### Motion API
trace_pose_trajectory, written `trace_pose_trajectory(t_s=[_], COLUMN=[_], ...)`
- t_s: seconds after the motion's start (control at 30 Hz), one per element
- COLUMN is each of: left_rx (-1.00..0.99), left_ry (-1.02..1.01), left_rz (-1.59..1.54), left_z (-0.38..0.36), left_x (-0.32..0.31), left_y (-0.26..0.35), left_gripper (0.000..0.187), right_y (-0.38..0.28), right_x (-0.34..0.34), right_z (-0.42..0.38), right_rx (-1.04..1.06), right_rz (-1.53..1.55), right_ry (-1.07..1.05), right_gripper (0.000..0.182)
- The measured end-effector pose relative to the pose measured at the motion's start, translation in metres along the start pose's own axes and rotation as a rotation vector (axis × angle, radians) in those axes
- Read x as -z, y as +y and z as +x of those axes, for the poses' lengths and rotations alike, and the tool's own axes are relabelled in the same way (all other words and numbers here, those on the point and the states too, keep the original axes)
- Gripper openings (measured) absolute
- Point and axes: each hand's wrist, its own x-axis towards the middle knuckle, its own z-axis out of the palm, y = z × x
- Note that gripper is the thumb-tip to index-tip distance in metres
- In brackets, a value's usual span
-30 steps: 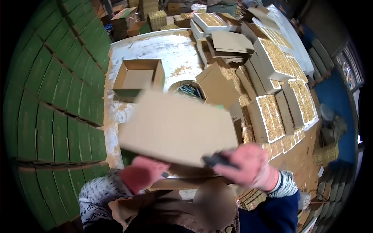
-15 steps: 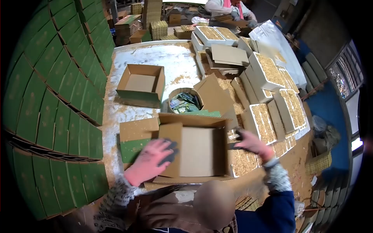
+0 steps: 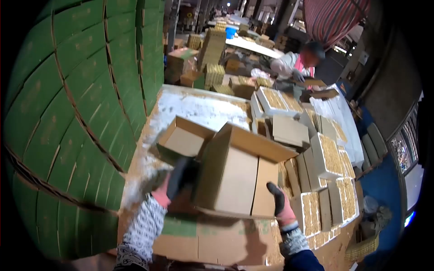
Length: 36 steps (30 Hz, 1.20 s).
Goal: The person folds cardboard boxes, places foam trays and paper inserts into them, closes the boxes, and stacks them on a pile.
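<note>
An open cardboard box (image 3: 235,180) is held tilted above the table, its inside turned toward me. My left hand (image 3: 181,178), in a pink glove with a dark palm, is against the box's left side and smeared by motion. My right hand (image 3: 281,204), gloved the same way, grips the right side with the thumb at the edge. Below lies a flat cardboard sheet with green print (image 3: 181,228). A second open box (image 3: 183,141) stands just behind, partly covered by the held one.
A tall stack of green cartons (image 3: 81,104) walls the left side. White trays with a crumbly tan filling (image 3: 326,153) are piled at right, near loose cardboard pieces (image 3: 289,131). Another person (image 3: 294,67) works with cardboard beyond the table's far end.
The box has been lifted off the table and tilted, with both hands now at its sides. It hides the round tub of packets. My view has swung upward, showing more of the room.
</note>
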Motion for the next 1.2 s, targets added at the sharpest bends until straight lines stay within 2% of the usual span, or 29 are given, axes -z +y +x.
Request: trace_pose_trajectory(t_s=[0.07, 0.1, 0.13, 0.17, 0.2, 0.23, 0.27, 0.3, 0.33, 0.37, 0.4, 0.43, 0.47, 0.5, 0.63, 0.67, 0.73, 0.77, 0.8, 0.87, 0.9, 0.93, 1.0, 1.03, 1.07, 1.1, 1.13, 1.17, 1.2], left_rx=[-0.07, -0.094, -0.11, 0.026, 0.173, 0.269, 0.36, 0.173, -0.001, -0.006, 0.075, 0.157, 0.176, 0.163, 0.116, 0.104, 0.072, 0.146, 0.162, 0.191, 0.213, 0.247, 0.377, 0.467, 0.512, 0.431, 0.351, 0.365, 0.312], left_ry=[0.534, 0.588, 0.624, 0.636, 0.646, 0.624, 0.6, 0.428, 0.26, 0.265, 0.454, 0.637, 0.681, 0.682, 0.683, 0.691, 0.717, 0.7, 0.698, 0.703, 0.703, 0.692, 0.678, 0.666, 0.649, 0.582, 0.509, 0.566, 0.485], left_rz=[0.284, 0.051, -0.178, -0.275, -0.371, -0.482, -0.597, -0.533, -0.458, -0.46, -0.307, -0.152, -0.136, -0.157, -0.209, -0.224, -0.253, -0.209, -0.195, -0.177, -0.176, -0.17, -0.149, -0.141, -0.161, -0.265, -0.367, -0.327, -0.144], left_z=[0.055, 0.07, 0.082, 0.084, 0.077, 0.073, 0.07, 0.068, 0.062, 0.056, 0.049, 0.045, 0.036, 0.031, 0.016, 0.015, 0.015, 0.013, 0.013, 0.012, 0.011, 0.007, -0.007, -0.019, -0.033, -0.051, -0.078, -0.105, -0.149], left_x=[0.09, 0.113, 0.135, 0.157, 0.166, 0.151, 0.133, 0.147, 0.164, 0.171, 0.175, 0.171, 0.166, 0.156, 0.117, 0.109, 0.101, 0.1, 0.102, 0.104, 0.106, 0.112, 0.122, 0.127, 0.13, 0.134, 0.132, 0.115, 0.109], left_y=[-0.111, -0.108, -0.106, -0.126, -0.153, -0.149, -0.146, -0.177, -0.207, -0.24, -0.261, -0.263, -0.264, -0.254, -0.242, -0.241, -0.241, -0.212, -0.207, -0.208, -0.208, -0.205, -0.192, -0.175, -0.155, -0.138, -0.111, -0.08, -0.092], left_gripper=[0.05, 0.052, 0.055, 0.056, 0.058, 0.057, 0.057, 0.054, 0.051, 0.051, 0.048, 0.044, 0.044, 0.044, 0.044, 0.044, 0.044, 0.044, 0.044, 0.044, 0.044, 0.043, 0.043, 0.043, 0.043, 0.041, 0.041, 0.042, 0.054], right_y=[-0.006, 0.017, 0.036, 0.047, 0.054, 0.033, 0.081, 0.113, 0.088, 0.062, 0.033, 0.042, 0.05, 0.041, 0.054, 0.079, 0.133, 0.122, 0.109, 0.088, 0.098, 0.096, 0.095, 0.059, 0.047, 0.03, 0.013, 0.011, 0.02], right_x=[-0.02, -0.038, -0.042, -0.05, -0.063, -0.088, -0.106, -0.12, -0.132, -0.14, -0.151, -0.161, -0.171, -0.179, -0.176, -0.176, -0.179, -0.188, -0.196, -0.204, -0.203, -0.2, -0.19, -0.173, -0.154, -0.131, -0.104, -0.077, -0.05], right_z=[0.059, 0.095, 0.118, 0.142, 0.16, 0.167, 0.202, 0.228, 0.222, 0.215, 0.21, 0.218, 0.226, 0.231, 0.235, 0.239, 0.256, 0.258, 0.253, 0.244, 0.249, 0.248, 0.235, 0.22, 0.202, 0.171, 0.134, 0.091, 0.046], right_rx=[0.008, 0.239, 0.346, 0.493, 0.403, 0.035, 0.099, 0.26, 0.386, 0.159, -0.072, 0.066, 0.204, 0.051, -0.044, -0.043, 0.38, -0.021, -0.017, -0.016, 0.077, 0.081, 0.167, 0.028, 0.109, 0.207, 0.137, 0.078, 0.068], right_rz=[0.283, 0.241, 0.06, -0.06, -0.004, 0.556, 0.41, 0.135, -0.146, 0.106, 0.358, 0.234, 0.113, 0.3, 0.507, 0.505, 0.039, 0.443, 0.444, 0.225, 0.083, 0.092, -1.035, -0.826, -0.73, -0.671, -0.611, -0.608, -0.58], right_ry=[0.076, 0.217, 0.201, 0.146, 0.042, -0.048, -0.029, -0.061, -0.019, -0.044, -0.069, -0.038, -0.007, -0.056, -0.287, -0.294, -0.22, -0.211, -0.216, -0.069, -0.078, -0.07, 0.195, 0.109, 0.131, 0.164, 0.135, 0.176, 0.236], right_gripper=[0.028, 0.028, 0.029, 0.032, 0.035, 0.034, 0.032, 0.033, 0.031, 0.032, 0.034, 0.039, 0.044, 0.051, 0.05, 0.05, 0.049, 0.048, 0.048, 0.047, 0.053, 0.053, 0.054, 0.054, 0.056, 0.059, 0.063, 0.065, 0.066])
